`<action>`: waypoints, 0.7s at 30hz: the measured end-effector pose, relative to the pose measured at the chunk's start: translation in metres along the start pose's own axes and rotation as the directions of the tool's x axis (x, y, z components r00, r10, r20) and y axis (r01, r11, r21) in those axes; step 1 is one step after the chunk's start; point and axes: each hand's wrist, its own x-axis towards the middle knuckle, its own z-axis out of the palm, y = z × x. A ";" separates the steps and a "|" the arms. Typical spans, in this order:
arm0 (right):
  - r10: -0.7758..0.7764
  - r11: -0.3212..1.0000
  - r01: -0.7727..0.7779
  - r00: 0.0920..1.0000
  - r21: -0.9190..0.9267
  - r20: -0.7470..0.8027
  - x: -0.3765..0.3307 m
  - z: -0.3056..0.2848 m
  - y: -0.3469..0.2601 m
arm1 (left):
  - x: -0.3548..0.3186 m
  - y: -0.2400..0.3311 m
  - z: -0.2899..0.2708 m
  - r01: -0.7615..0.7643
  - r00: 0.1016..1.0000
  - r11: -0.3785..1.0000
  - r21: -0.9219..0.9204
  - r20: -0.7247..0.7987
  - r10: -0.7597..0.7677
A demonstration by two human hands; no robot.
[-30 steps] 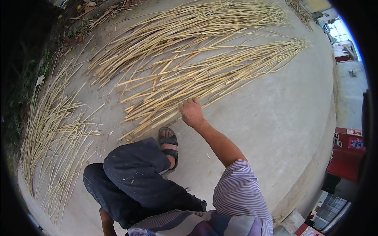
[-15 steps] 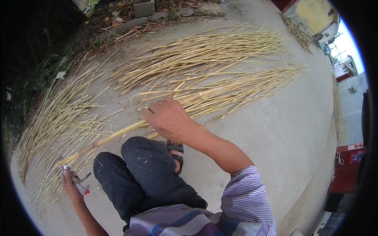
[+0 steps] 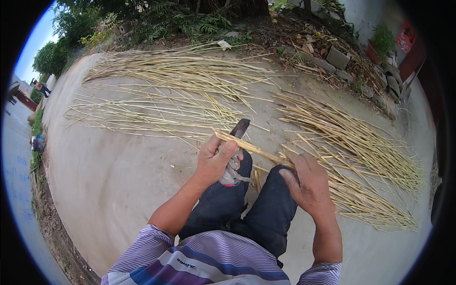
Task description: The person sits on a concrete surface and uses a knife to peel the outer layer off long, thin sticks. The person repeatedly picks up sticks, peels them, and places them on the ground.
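Your left hand [image 3: 216, 161], earlier out at your side, now grips the knife [image 3: 236, 137] against the bamboo strip [image 3: 251, 149]; your right hand [image 3: 308, 183] still clasps that strip.

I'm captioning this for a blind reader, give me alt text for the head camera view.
Seen from above, a squatting person's left hand grips a knife against the end of a pale cane while the right hand steadies it over the knee. Many similar yellow canes lie spread in rows on the concrete ground, with plants and rubble behind.
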 end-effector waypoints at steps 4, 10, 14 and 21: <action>-0.107 0.994 0.109 0.992 0.026 -0.059 0.023 0.015 -0.031 | -0.014 0.003 -0.003 -0.162 0.987 0.964 0.212 0.010 0.163; -0.088 0.986 0.089 0.996 0.139 -0.012 0.025 0.012 -0.042 | -0.033 0.025 -0.036 -0.263 0.950 0.958 0.116 -0.142 0.278; -0.032 0.952 0.014 0.998 0.304 0.054 0.023 0.011 -0.053 | -0.035 0.029 -0.037 -0.293 0.942 0.936 0.198 -0.109 0.318; -0.020 0.963 0.001 0.998 0.269 0.067 0.020 0.008 -0.070 | -0.034 0.032 -0.041 -0.269 0.950 0.958 0.097 -0.137 0.281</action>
